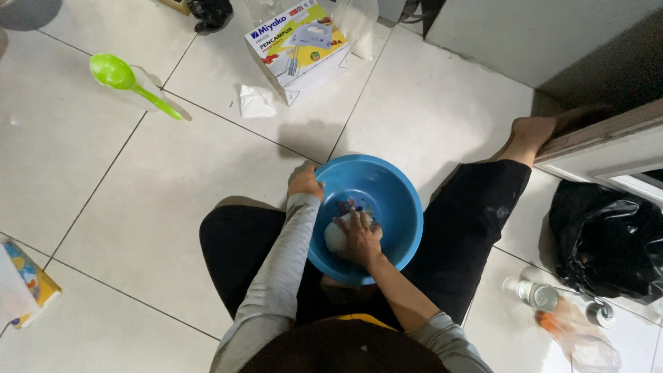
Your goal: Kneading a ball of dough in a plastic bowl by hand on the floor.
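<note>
I sit on a tiled floor with a blue plastic bowl (387,183) between my legs. My left hand (304,183) grips the bowl's left rim. Inside the bowl, my right hand (360,237) presses down on a pale lump of dough (335,237), fingers spread over it. Small dark specks lie on the bowl's bottom just beyond the dough. Most of the dough is hidden under my hand.
A green plastic ladle (128,81) lies at the far left. A cardboard hand-mixer box (298,48) stands ahead, a crumpled tissue (255,102) beside it. A black plastic bag (608,238) and small bottles (545,297) are at right. A colourful packet (24,283) lies at left edge.
</note>
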